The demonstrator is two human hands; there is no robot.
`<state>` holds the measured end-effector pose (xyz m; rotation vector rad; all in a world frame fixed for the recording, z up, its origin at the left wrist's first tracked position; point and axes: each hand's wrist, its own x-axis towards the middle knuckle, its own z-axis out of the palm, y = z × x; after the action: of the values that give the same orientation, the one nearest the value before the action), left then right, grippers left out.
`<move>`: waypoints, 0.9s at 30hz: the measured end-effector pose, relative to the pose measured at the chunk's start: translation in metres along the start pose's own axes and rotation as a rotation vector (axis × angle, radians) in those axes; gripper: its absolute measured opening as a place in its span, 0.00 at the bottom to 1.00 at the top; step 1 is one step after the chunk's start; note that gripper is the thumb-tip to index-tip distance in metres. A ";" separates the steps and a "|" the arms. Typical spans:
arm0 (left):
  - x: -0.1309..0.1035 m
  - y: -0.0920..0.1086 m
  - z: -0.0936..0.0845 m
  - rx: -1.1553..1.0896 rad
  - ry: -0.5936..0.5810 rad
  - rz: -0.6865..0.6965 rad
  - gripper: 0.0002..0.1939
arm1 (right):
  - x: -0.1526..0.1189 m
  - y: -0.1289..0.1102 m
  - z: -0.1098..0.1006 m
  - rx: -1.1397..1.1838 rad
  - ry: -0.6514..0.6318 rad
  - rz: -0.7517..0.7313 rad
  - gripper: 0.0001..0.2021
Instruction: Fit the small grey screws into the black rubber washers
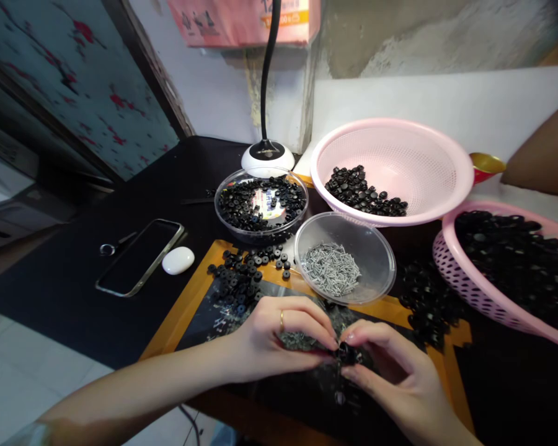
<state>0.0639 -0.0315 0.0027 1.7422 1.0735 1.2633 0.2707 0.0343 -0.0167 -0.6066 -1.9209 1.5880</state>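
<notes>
Over the dark mat edged with orange tape (193, 285), my left hand (288, 334) and my right hand (390, 365) meet at the fingertips. Both pinch a small black part (348, 353) between them. A gold ring is on a finger of my left hand. Small black discs (239, 279) lie loose beyond my left hand. Behind my hands stands a clear bowl (376, 266) of short grey metal pins (332, 267). More pins lie on the mat, partly hidden by my left hand.
A clear round tray (223, 220) of black discs stands by a white lamp base (267, 159). Two pink baskets (428, 161) with black parts are at the right, beside a loose black pile (428, 297). A phone (139, 257) and a white oval object (178, 261) lie left.
</notes>
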 end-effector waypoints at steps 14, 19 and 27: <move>0.001 0.003 0.000 -0.019 0.012 0.016 0.07 | 0.005 -0.004 0.002 0.015 0.006 -0.108 0.15; 0.001 0.002 0.000 -0.011 0.008 0.048 0.07 | 0.004 -0.003 0.001 -0.002 0.002 -0.121 0.15; 0.001 0.000 0.002 -0.012 0.041 0.073 0.07 | 0.000 0.000 0.001 -0.017 -0.015 -0.081 0.16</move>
<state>0.0662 -0.0308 0.0028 1.7672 1.0324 1.3530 0.2697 0.0340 -0.0173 -0.5184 -1.9465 1.5314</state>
